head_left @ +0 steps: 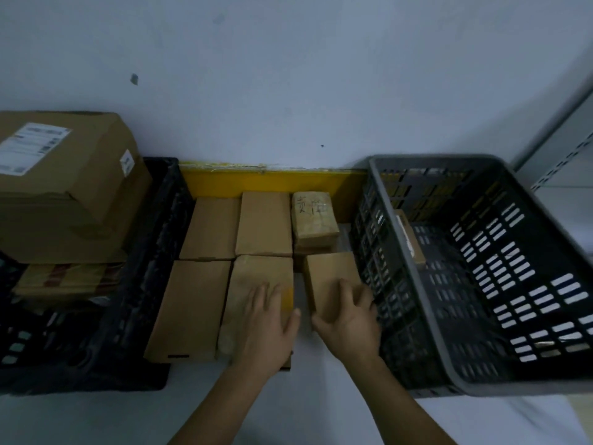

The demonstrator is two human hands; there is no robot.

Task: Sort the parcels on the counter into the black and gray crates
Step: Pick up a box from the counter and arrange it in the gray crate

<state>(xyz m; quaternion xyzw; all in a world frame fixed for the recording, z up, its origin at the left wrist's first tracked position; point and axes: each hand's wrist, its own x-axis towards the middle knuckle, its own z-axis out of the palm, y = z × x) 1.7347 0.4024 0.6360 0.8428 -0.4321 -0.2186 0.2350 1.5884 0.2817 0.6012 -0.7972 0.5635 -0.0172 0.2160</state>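
The person's right hand (348, 319) is curling round the small plain brown cardboard parcel (332, 277) at the tabletop's (288, 412) front, just beside the gray slotted plastic crate (481, 316). The left hand (269, 322) is lying flat, fingers apart, on the taped parcel (256, 284). I'd lift straight up first, since that crate wall is tight on the right; the black crate (154, 252) is hemming in the left.

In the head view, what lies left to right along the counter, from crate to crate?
Black crate holding the big labelled box → plain box → left hand on the taped parcel → right hand gripping the small box → gray crate.
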